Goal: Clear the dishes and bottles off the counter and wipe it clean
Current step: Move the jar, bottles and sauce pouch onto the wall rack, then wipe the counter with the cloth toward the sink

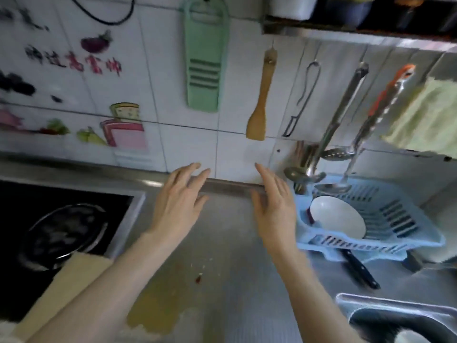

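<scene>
Both my hands are hovering empty over the steel surface (222,243).
My left hand (178,206) and right hand (274,209) are spreading open; a white bowl (337,216) is leaning in the slotted blue plastic rack (395,214).

The counter (222,243) is dull grey steel with a yellowish-brown stain (158,310) and a red speck (198,279). The dish rack (400,214) is pale blue, the bowl (337,216) inside white. A mint-green grater (204,68) hangs on white tiles (173,144).
</scene>
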